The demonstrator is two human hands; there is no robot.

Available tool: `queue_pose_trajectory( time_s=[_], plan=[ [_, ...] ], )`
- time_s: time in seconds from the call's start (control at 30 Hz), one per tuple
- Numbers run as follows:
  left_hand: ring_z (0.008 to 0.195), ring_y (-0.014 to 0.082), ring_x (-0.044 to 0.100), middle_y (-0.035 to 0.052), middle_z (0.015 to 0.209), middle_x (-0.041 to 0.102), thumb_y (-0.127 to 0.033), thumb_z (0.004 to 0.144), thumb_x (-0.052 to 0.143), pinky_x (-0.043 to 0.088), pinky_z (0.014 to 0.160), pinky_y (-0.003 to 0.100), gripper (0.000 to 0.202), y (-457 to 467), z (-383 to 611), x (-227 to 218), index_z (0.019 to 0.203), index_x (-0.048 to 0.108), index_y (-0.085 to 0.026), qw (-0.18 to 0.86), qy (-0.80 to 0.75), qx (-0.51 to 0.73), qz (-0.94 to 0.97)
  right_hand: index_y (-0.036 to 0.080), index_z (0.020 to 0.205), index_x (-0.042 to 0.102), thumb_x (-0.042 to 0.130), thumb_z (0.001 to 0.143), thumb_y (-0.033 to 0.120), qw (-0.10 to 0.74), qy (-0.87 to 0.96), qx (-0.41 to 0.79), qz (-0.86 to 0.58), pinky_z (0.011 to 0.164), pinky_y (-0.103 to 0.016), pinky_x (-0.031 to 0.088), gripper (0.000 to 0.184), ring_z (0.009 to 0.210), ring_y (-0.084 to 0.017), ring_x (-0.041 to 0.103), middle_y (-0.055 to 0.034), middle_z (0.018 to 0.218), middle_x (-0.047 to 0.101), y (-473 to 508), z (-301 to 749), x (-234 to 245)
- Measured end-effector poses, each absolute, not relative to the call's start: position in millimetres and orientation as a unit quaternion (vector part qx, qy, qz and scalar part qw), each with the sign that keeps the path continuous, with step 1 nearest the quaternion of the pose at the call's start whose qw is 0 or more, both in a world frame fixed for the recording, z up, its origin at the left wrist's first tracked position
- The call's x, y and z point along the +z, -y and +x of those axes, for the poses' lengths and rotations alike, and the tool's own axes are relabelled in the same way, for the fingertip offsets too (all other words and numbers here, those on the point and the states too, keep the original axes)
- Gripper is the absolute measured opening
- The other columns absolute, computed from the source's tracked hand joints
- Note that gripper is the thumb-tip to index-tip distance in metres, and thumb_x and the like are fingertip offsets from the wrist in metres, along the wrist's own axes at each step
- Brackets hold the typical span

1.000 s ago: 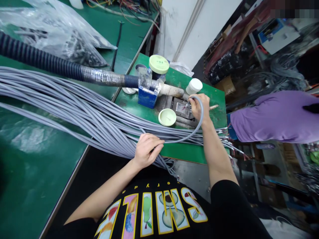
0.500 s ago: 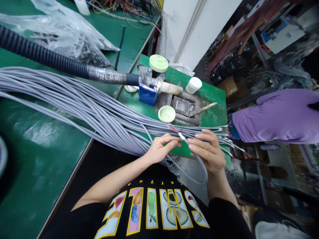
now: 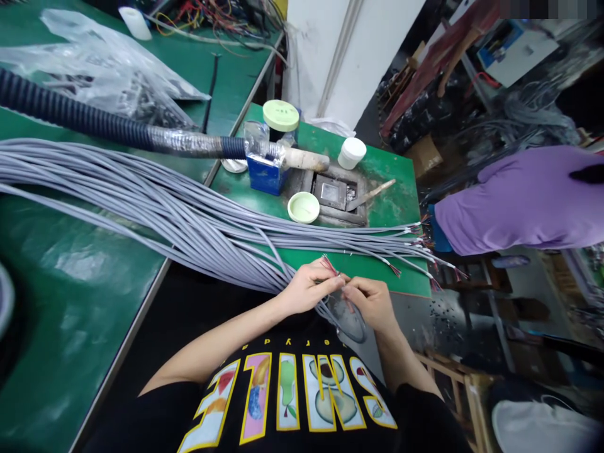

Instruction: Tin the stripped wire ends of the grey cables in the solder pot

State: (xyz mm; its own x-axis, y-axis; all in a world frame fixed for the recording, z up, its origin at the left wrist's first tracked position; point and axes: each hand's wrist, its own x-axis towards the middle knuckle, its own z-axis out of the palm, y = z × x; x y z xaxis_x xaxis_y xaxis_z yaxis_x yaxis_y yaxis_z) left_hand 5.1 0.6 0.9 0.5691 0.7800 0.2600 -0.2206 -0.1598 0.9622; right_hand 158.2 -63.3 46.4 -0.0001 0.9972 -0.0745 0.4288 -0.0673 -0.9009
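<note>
A thick bundle of grey cables [image 3: 141, 201] runs from the left across the green bench to its right edge, where the stripped ends fan out. My left hand [image 3: 309, 286] and my right hand [image 3: 370, 302] meet just off the bench's near edge. Both pinch the end of one grey cable [image 3: 352, 324], which loops down below them. Thin red wires [image 3: 329, 264] stick up from my left fingers. A metal solder pot [image 3: 336, 192] sits behind the bundle, apart from both hands.
A black corrugated hose [image 3: 94, 123] ends at a blue box [image 3: 264, 173]. Round the pot stand a green lid [image 3: 303, 206], a white jar [image 3: 352, 152] and a green-capped jar [image 3: 280, 116]. A person in purple [image 3: 523, 201] bends at the right. Plastic bags [image 3: 113, 88] lie behind.
My right hand left the solder pot and drew the cable end back to the bench's near edge. My left hand let go of the bundle and now pinches that cable's wires.
</note>
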Motion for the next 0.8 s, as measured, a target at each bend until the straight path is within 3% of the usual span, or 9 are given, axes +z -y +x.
queue_pose_trajectory(
  time_s=[0.17, 0.37, 0.8],
  plan=[
    [0.077, 0.0164, 0.066, 0.0057, 0.083, 0.073, -0.041, 0.073, 0.071, 0.052, 0.071, 0.028, 0.025, 3, 2, 0, 0.071, 0.071, -0.016, 0.716, -0.291, 0.424, 0.473, 0.019, 0.056, 0.059, 0.060, 0.080, 0.035, 0.380, 0.578, 0.343, -0.636, 0.042, -0.022, 0.034, 0.029, 0.040, -0.009, 0.044, 0.0039, 0.044, 0.052, 68, 146, 41],
    [0.063, 0.0114, 0.062, 0.0021, 0.077, 0.071, -0.040, 0.065, 0.077, 0.053, 0.066, 0.026, 0.025, 3, 4, -2, 0.069, 0.068, -0.016, 0.759, -0.323, 0.444, 0.350, 0.019, 0.058, 0.058, 0.060, 0.080, 0.035, 0.387, 0.573, 0.342, -0.637, 0.044, -0.023, 0.035, 0.027, 0.043, -0.009, 0.045, 0.0038, 0.047, 0.052, 69, 142, 36],
    [0.063, 0.0114, 0.063, 0.0008, 0.067, 0.068, -0.033, 0.065, 0.077, 0.050, 0.062, 0.022, 0.020, 3, 6, 0, 0.068, 0.067, -0.015, 0.784, -0.320, 0.454, 0.276, 0.018, 0.058, 0.058, 0.060, 0.080, 0.032, 0.419, 0.548, 0.347, -0.636, 0.046, -0.022, 0.036, 0.026, 0.044, -0.008, 0.045, 0.0037, 0.049, 0.053, 69, 137, 31]
  ],
)
